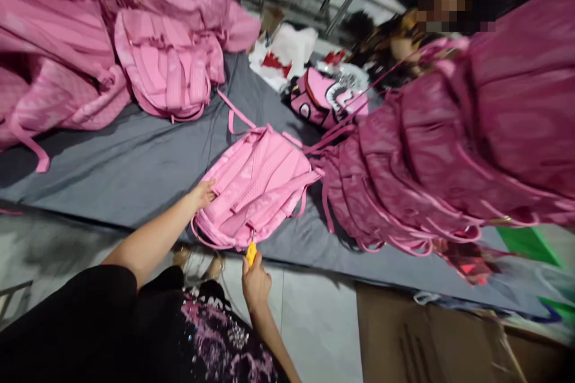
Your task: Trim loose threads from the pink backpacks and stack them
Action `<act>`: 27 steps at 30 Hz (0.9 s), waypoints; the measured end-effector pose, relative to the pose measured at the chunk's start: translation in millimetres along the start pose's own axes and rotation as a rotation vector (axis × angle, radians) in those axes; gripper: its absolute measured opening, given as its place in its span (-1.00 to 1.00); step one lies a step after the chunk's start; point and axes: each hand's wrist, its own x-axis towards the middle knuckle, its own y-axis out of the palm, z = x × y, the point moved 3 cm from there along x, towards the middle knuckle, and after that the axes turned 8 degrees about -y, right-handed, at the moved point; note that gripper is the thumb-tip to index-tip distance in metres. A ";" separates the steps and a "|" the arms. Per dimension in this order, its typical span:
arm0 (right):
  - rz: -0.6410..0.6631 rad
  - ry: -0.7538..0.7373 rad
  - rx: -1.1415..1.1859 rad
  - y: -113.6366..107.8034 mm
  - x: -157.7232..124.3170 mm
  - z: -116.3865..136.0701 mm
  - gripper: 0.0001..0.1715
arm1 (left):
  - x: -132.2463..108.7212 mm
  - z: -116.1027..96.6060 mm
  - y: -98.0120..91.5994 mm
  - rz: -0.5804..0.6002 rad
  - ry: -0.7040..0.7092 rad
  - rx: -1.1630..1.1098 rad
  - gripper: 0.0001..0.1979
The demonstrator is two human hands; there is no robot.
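Note:
A pink backpack (265, 161) lies with its straps side up on the grey table cover, near the front edge. At its left side my left hand (204, 194) is closed on the backpack's edge, with some fingers hidden against the fabric. My right hand (257, 278) is closed around a small yellow-handled tool (252, 253) with a thin metal tip. That tip points at the lower end of the backpack, by a strap; whether it touches the fabric, I cannot tell.
Pink backpacks (171, 66) are piled at the left. A row of darker pink backpacks (404, 155) leans at the right. Behind lie a pink bag with a printed face (327, 96) and white plastic (291, 45). A person (404, 42) is across the table; cardboard (404, 335) lies below.

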 end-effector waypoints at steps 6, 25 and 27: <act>-0.095 0.017 -0.096 18.2 18.8 -16.1 -0.46 | 15.1 14.5 5.8 0.315 -0.079 -0.085 -0.36; -0.121 0.006 0.196 15.2 29.4 -71.7 -0.39 | 19.6 35.1 19.2 0.692 0.100 -0.199 -0.36; -0.157 -0.005 0.245 8.6 23.8 -72.4 -0.34 | 20.4 35.7 18.5 0.671 0.126 -0.221 -0.33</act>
